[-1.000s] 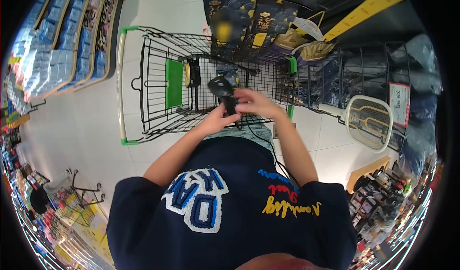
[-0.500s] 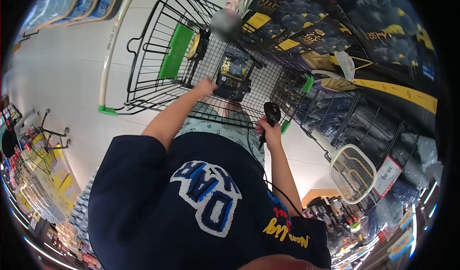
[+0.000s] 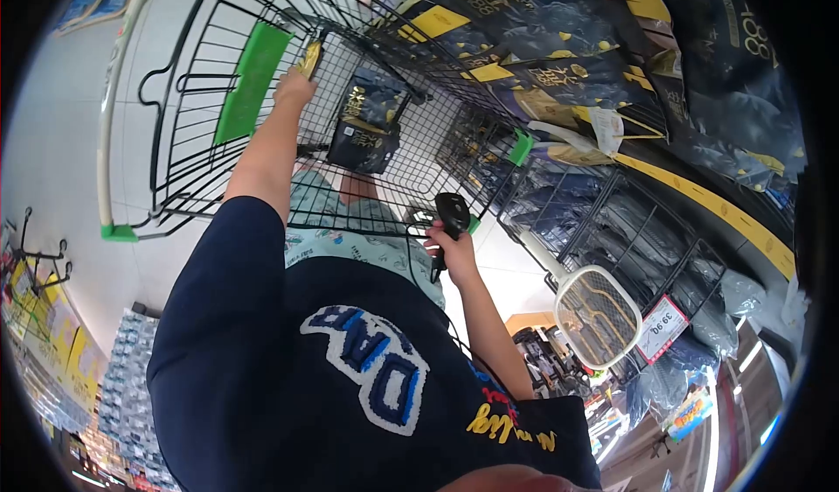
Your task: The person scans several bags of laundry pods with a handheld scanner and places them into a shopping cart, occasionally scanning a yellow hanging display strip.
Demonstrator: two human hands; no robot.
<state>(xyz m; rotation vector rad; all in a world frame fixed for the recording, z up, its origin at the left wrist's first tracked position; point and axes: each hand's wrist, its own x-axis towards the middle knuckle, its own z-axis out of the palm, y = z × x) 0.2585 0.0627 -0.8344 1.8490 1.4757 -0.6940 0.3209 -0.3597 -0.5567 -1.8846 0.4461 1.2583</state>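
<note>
My left hand (image 3: 295, 88) reaches into the shopping cart (image 3: 301, 155), its fingers closed on a small yellow-and-black packet (image 3: 310, 58) near the cart's green panel (image 3: 252, 83). How the fingers sit around it is partly hidden. A dark printed package (image 3: 367, 121) with gold lettering lies flat on the wire floor of the cart, to the right of that hand. Just outside the cart's near side, my right hand (image 3: 450, 249) grips a black handheld barcode scanner (image 3: 452, 212) by its handle. A black cable runs from it down along my forearm.
Large dark bags (image 3: 542, 72) with yellow marks hang along the right. Below them are a wire rack (image 3: 647, 221) of plastic-wrapped items, a white electric swatter (image 3: 599, 317) and a price card (image 3: 662, 326). More shelf goods (image 3: 131, 387) stand at lower left.
My left hand has moved forward and left from the cart's near side and taken hold of the yellow-and-black packet. The right hand still holds the scanner. The view has shifted.
</note>
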